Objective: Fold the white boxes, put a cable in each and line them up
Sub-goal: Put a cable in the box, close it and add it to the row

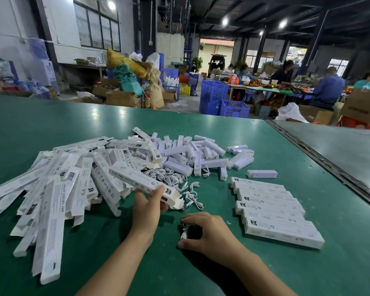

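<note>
Now | left hand (149, 207) grips box (137, 180) end | right hand (204, 231) curls round cable (184, 233)

Boxing cables at a green table (98, 248)

The left hand (149, 205) grips a folded white box (141, 180) by its open end; the right hand (207, 230) curls over a coiled cable (184, 232) on the table. Finished boxes (273, 208) lie side by side at right, flat boxes (51, 199) heaped at left.

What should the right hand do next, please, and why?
Probably lift the coiled cable and slide it into the white box: the right hand grips the cable on the green table, and the left hand holds the box with its open end facing it.
</note>
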The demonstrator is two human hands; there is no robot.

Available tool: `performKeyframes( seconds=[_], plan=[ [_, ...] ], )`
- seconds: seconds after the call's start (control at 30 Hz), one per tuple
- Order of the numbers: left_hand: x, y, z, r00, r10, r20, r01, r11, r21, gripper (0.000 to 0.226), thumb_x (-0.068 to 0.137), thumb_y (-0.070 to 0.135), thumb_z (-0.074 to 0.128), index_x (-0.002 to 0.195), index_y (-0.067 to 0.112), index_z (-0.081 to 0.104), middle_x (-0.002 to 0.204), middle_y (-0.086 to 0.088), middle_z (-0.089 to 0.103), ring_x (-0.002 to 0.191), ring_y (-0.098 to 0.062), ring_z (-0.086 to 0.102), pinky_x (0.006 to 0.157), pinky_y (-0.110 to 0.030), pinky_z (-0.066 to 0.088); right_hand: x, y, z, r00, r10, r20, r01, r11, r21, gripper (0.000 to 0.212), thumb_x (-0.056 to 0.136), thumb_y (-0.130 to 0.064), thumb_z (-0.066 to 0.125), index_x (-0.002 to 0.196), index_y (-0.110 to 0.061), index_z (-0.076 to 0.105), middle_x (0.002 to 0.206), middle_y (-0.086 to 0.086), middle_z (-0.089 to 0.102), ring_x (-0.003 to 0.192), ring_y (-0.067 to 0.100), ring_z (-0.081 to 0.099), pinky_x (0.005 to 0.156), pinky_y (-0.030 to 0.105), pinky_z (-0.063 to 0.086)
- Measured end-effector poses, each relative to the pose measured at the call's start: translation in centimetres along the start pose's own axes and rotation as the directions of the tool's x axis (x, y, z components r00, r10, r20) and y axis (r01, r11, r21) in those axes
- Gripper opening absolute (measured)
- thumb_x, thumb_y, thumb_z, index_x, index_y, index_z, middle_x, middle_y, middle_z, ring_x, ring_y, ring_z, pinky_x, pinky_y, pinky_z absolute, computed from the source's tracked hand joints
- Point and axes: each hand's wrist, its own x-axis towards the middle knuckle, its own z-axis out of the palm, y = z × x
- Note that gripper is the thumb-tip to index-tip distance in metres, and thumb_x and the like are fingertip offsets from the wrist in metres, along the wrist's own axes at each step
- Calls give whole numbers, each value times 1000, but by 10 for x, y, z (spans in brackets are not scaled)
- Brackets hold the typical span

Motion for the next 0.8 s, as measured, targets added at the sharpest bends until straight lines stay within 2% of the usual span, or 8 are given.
performKeyframes(
  seconds=[0.13, 0.27, 0.4, 0.5, 0.57, 0.67, 0.73, 0.8],
  plan=[
    [-1, 0, -1, 1000, -11, 0, 11, 1000, 4, 38, 95, 26, 64, 110, -8, 55, 75, -10, 63, 51, -10, 58, 46, -19, 45, -2, 1, 0, 995, 31, -99, -31, 1000, 0, 56, 76, -39, 80, 127, -28, 63, 127, -11, 65, 117, 4, 57, 87, -9, 21],
    [-2, 0, -1, 1000, -26, 14, 26, 1000, -14, 39, 94, 27, 65, 108, -8, 56, 77, -13, 63, 54, -13, 58, 48, -20, 46, -3, 3, -1, 973, 132, -187, -111, 986, 120, 62, 72, -40, 83, 129, -36, 58, 113, -14, 71, 106, 1, 63, 91, 0, 35],
    [-6, 2, 1, 997, -39, 73, 42, 998, -44, 26, 94, 27, 65, 103, 4, 58, 71, -6, 66, 54, -13, 61, 47, -20, 47, -4, 4, -2, 936, 212, -280, -127, 947, 294, 44, 71, -37, 85, 109, -42, 63, 91, -16, 71, 88, -5, 64, 81, 10, 48],
    [-14, 5, 5, 986, -39, 162, 47, 998, -50, 19, 94, 26, 65, 105, 13, 58, 73, 1, 70, 59, -12, 65, 51, -20, 51, -5, 2, -3, 941, 165, -294, -68, 947, 315, 39, 83, -35, 76, 120, -32, 66, 88, -11, 68, 75, -3, 61, 73, 13, 46],
    [-18, 6, 7, 977, -28, 210, 39, 998, -44, 26, 95, 22, 64, 112, 4, 60, 80, -6, 70, 64, -16, 65, 54, -21, 51, -4, 1, -3, 948, 102, -302, -10, 956, 292, 43, 94, -32, 63, 136, -34, 53, 88, -11, 59, 76, -2, 56, 71, 11, 41],
    [-21, 8, 8, 975, -8, 223, 19, 999, -48, 33, 95, 19, 64, 117, -4, 57, 85, -14, 68, 66, -18, 64, 56, -21, 52, -4, 2, -3, 957, 84, -277, -6, 963, 270, 48, 99, -33, 52, 144, -36, 35, 96, -5, 58, 84, 5, 57, 78, 20, 47],
    [-23, 10, 8, 976, -2, 219, 15, 998, -58, 31, 95, 19, 64, 118, -1, 58, 93, -18, 70, 70, -20, 66, 58, -21, 54, -4, 2, -1, 942, 148, -300, -39, 939, 341, 47, 95, -30, 62, 136, -41, 43, 91, -5, 63, 81, 7, 60, 77, 22, 49],
    [-24, 12, 9, 976, 4, 216, 13, 997, -77, 28, 95, 18, 64, 117, 3, 58, 99, -19, 71, 75, -21, 69, 58, -20, 54, -3, 3, 0, 899, 244, -364, -61, 892, 447, 34, 84, -24, 75, 108, -38, 56, 86, -9, 68, 74, 3, 62, 71, 19, 50]
  ],
)
